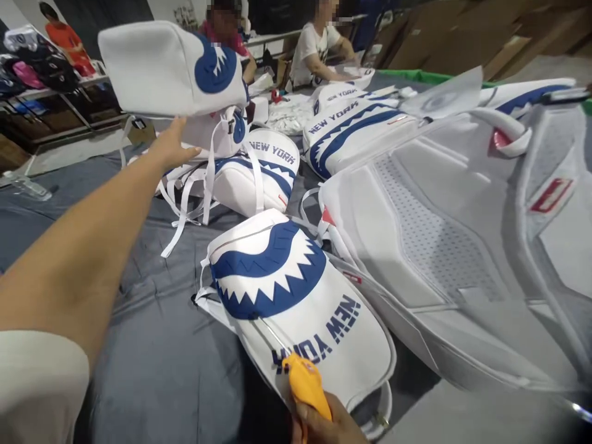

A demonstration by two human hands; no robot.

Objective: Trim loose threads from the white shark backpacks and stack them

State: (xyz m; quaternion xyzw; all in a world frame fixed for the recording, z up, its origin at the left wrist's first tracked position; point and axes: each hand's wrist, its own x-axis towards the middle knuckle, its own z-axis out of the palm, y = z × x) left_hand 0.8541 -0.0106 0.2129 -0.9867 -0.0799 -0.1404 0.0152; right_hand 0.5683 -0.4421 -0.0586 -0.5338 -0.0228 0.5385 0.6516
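Note:
My left hand (172, 148) reaches out to a stack of white backpacks. Its thumb and fingers are apart, against the white bag (148, 71) with a blue patch on top; some fingertips are hidden. My right hand (328, 419), partly cut off at the bottom edge, is wrapped round a yellow tool (306, 382) with a thin metal rod, resembling a stick lighter. The rod lies over a white backpack (370, 351) with NEW YORK lettering and a blue jagged-tooth patch. Loose white straps (209, 176) dangle below the stack.
A large white backpack (361, 209) lies back side up at the right. Other NEW YORK bags (361, 135) (259, 179) rest on the dark-covered table (152, 345). People (312, 52) sit opposite. Cardboard boxes (430, 37) stand behind; a clear plastic bottle (30, 186) lies far left.

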